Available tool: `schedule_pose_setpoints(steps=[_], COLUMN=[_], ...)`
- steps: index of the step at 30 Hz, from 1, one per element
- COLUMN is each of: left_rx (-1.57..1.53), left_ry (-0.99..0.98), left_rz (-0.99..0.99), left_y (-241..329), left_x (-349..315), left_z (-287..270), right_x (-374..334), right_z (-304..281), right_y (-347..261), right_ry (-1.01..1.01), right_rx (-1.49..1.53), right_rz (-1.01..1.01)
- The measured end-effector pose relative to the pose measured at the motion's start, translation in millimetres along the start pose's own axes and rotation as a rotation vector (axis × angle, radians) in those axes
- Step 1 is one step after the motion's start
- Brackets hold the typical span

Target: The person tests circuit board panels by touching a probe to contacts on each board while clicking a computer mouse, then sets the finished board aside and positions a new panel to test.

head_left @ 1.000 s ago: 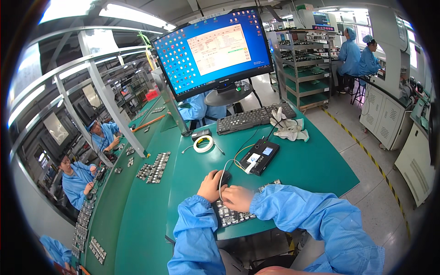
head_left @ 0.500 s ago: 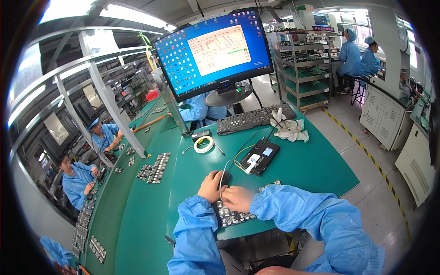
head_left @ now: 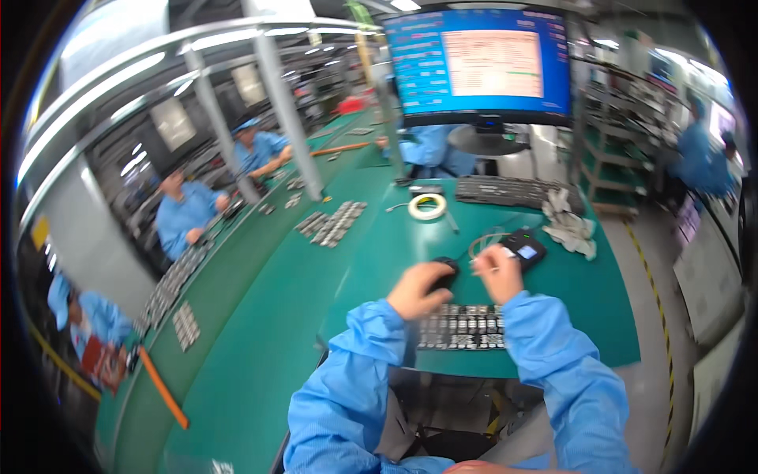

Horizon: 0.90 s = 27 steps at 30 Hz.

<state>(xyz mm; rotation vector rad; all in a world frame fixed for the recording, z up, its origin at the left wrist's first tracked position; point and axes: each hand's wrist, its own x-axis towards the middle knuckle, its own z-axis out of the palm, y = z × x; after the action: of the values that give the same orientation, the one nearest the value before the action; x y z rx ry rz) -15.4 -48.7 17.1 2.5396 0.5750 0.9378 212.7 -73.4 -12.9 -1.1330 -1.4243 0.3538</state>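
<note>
My left hand [head_left: 418, 291] is at the left edge of a black computer mouse [head_left: 444, 272], thumb and fingers apart. Its fingertips reach the mouse's side; whether they press on it I cannot tell. My right hand [head_left: 500, 272] is raised beside a small black box with a lit screen [head_left: 526, 248], fingertips pinched on a thin pale cable [head_left: 476, 254]. Motion smears the cable's end. Below both hands lies a block of small circuit boards [head_left: 462, 327] in rows, partly covered by my right sleeve.
A roll of white tape [head_left: 426, 207], a keyboard [head_left: 505, 189] and pale work gloves [head_left: 570, 225] lie farther back, before a monitor [head_left: 478, 67]. More boards [head_left: 335, 224] lie to the left. Co-workers in blue sit beyond the green bench [head_left: 260, 316]; a shelf rack [head_left: 616, 150] stands right.
My hands have come apart: the right lifted up and right with the cable, the left let go of it beside the mouse. The view has swung left.
</note>
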Motion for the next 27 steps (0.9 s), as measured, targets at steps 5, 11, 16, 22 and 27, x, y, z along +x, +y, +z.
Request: schedule_pose_setpoints(steps=[5, 11, 16, 22, 27], left_rx=[0.382, 0.381, 0.304, 0.210, 0.609], left_ry=[-0.258, -0.288, -0.317, -0.222, 0.165], left_rz=[-0.046, -0.208, -0.481, -0.897, -1.127], left_y=[38, 69, 60, 42, -5], left_x=[-58, -52, -77, -129, -200], left_z=[25, 5, -19, -94, -200], right_x=[14, 21, 20, 15, 3], right_z=[-19, -29, -28, -25, -18], right_y=[21, 33, 30, 21, 22], right_ry=[-0.059, -0.097, -0.171, -0.175, -0.214], right_rx=[0.316, 0.320, 0.306, 0.321, 0.279], right_rz=[0.123, 0.130, 0.144, 0.194, 0.233])
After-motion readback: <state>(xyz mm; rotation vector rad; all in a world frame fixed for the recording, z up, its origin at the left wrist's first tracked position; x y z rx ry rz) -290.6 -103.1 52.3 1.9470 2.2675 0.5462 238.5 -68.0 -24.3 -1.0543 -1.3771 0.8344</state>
